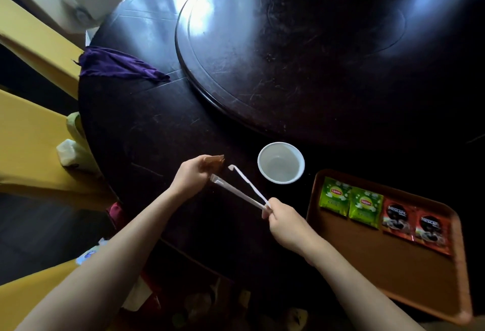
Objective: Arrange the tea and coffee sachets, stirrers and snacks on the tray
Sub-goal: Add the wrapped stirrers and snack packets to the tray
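Stirrers' [240,191] ends (left hand [190,174] hides one).

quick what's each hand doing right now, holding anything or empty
Left hand: closed on a small brown packet, and touching one white stirrer's far end.
Right hand: closed, pinching the near ends of two white stirrers.

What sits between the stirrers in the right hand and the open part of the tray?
Nothing visible. The right hand pinches two white stirrers just left of the tray. The cup stands farther back, and the sachets fill only the tray's far edge.
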Demonstrator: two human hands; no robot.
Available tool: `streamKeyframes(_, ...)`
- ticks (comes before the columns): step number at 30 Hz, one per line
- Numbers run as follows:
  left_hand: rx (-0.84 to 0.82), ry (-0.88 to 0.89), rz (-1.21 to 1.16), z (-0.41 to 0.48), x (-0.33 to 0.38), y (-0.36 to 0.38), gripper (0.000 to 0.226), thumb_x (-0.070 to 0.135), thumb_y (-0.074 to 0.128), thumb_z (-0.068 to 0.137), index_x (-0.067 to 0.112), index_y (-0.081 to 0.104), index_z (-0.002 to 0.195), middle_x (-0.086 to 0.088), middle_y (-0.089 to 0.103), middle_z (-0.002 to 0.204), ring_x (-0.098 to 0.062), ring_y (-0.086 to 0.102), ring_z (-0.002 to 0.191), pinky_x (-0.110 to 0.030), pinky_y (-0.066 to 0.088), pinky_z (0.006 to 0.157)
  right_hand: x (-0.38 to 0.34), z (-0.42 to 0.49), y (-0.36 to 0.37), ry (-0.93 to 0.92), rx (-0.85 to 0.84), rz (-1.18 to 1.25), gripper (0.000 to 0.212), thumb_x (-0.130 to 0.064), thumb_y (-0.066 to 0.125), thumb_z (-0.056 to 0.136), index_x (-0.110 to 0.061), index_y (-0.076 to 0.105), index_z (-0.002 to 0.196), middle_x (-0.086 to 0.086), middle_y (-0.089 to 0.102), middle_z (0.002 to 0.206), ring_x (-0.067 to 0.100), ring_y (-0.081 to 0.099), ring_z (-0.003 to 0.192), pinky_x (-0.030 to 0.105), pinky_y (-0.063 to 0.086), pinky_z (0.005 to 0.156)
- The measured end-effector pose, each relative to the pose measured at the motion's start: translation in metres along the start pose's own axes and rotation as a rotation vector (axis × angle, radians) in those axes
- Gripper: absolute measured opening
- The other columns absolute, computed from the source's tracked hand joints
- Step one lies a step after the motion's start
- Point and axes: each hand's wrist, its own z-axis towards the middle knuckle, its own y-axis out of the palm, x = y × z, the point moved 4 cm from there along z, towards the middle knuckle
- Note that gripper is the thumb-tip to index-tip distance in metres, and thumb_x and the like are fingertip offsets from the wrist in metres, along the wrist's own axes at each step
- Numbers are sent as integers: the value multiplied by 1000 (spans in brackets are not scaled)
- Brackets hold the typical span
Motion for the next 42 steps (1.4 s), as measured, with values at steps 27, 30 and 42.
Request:
streamKeyframes(27, -803, -180, -852, -145, 182, 157, 48, -8, 63, 78, 7, 53, 122, -7, 66, 90, -11, 70, 69, -19, 54, 57, 91, -133, -77, 9, 588, 969, 11, -25, 53, 91, -18, 61, 86, -7, 67, 65, 4, 65, 60, 21, 55, 55)
streamKeyframes(30, -809, -216, -879, -148, 181, 164, 39, -1, 61, 81, 11, 56, 118, -6, 67, 91, -10, 68, 71, -19, 54, 57, 97, -139, -81, 25, 657, 962, 12, -15, 54, 90, -18, 60, 80, -7, 60, 54, -1, 54, 44, 11, 44, 43)
streamKeyframes(42, -635, -113, -699, -136, 175, 153, 26, -6, 64, 77, 13, 62, 95, -6, 66, 81, -8, 64, 57, -17, 52, 49, 111, -136, -88, 78, 536, 651, 24, -34, 46, 92, -16, 62, 90, -12, 39, 38, 1, 33, 36, 11, 24, 33)
